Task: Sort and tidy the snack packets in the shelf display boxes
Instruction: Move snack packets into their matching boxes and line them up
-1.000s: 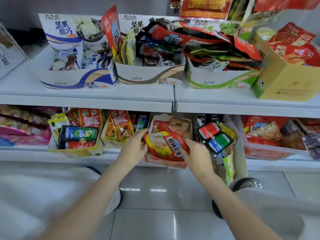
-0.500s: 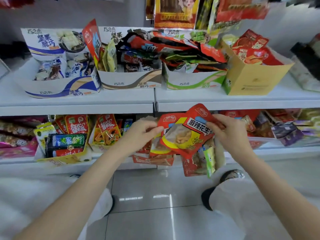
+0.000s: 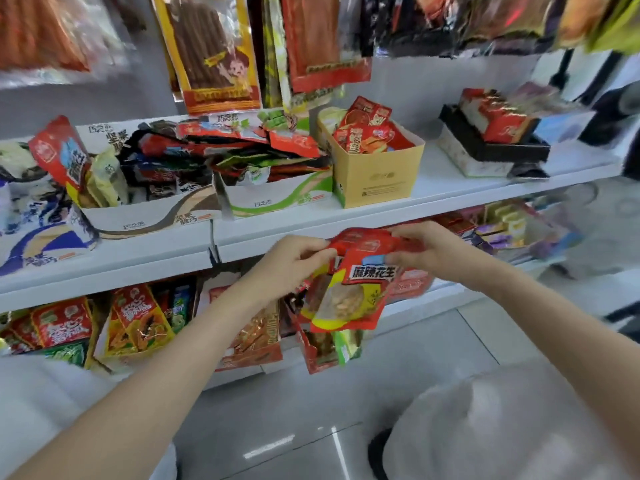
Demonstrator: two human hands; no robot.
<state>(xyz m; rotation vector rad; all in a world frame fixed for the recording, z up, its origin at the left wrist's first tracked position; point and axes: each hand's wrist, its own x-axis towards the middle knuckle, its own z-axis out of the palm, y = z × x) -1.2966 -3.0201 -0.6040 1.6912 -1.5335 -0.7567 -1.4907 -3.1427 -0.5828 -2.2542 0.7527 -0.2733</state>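
Both my hands hold a red and yellow peanut packet (image 3: 349, 296) in the air, in front of the middle shelf's edge. My left hand (image 3: 291, 261) pinches its top left corner. My right hand (image 3: 426, 251) grips its top right edge. A second red packet seems bunched behind it. Above, on the middle shelf, stand a brown-striped display box (image 3: 152, 220), a green-striped box (image 3: 277, 199) piled with mixed packets, and a yellow box (image 3: 377, 174) of red packets.
The lower shelf holds several boxes of red and yellow snack packets (image 3: 138, 323). Long packets (image 3: 214, 53) hang above the middle shelf. A black and white box (image 3: 491, 150) sits at the right. A blue-striped box (image 3: 38, 233) is at the far left. Grey floor tiles lie below.
Both hands lifted the peanut packet out of the lower shelf box and up to the middle shelf's edge. The view swung up and to the right.
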